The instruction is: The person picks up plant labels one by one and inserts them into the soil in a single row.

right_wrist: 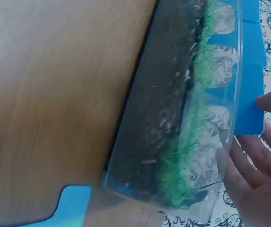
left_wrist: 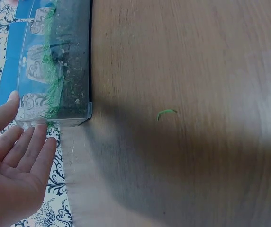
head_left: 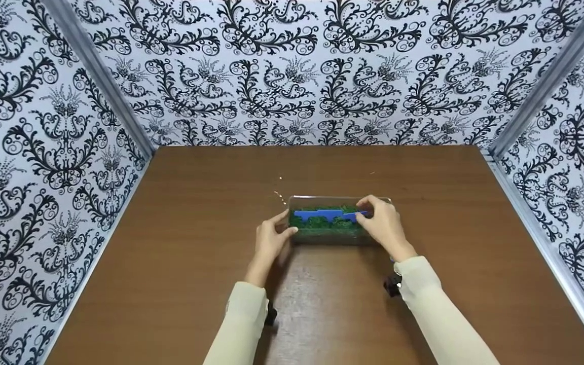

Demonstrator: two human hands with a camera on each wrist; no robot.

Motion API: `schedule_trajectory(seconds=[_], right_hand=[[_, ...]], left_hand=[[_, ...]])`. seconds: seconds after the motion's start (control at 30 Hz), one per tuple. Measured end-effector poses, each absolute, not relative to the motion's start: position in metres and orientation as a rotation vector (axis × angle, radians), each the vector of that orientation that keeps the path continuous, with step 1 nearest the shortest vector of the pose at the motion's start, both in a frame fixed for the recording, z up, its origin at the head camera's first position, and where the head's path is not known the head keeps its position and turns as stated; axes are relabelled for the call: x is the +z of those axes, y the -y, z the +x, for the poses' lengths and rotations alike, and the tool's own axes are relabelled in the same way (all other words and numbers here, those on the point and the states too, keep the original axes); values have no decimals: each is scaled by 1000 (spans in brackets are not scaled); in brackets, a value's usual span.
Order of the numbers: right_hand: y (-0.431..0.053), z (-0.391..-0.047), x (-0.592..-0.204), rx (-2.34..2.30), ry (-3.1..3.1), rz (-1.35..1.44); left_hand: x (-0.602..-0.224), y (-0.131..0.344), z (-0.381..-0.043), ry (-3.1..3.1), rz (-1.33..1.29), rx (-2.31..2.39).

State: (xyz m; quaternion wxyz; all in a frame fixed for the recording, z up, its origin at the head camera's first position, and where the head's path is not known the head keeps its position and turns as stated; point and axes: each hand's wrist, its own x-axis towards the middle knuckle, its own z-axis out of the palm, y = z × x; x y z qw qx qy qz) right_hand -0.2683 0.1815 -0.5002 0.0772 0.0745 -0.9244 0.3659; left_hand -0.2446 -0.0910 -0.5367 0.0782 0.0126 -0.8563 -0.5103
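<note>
A clear plastic box of dark soil and green grass stands on the table. Stepped blue panels with square cut-outs run lengthwise in it and rise above the rim. At the box's left end is my left hand: the thumb lies at the front corner, and fairly straight fingers rest by the end wall. My right hand reaches over the box's right part. It pinches the rightmost blue panel by its upper edge, thumb on the near side, fingers partly behind the clear wall.
A green grass blade lies on the brown wooden table in front of the box. Small pale bits lie behind its left end. Patterned walls with grey metal posts enclose the back and sides.
</note>
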Motion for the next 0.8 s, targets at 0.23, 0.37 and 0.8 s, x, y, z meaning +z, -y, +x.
schedule_trajectory(seconds=[0.23, 0.37, 0.8], right_hand=[[-174, -269, -498, 1046, 2712, 335], [-175, -270, -501, 1010, 2695, 332], [-179, -272, -503, 1019, 2677, 289]], left_hand=[[-539, 91, -245, 2551, 32, -1550], [-538, 91, -245, 2583, 51, -1493], [-536, 90, -245, 2604, 76, -1441]])
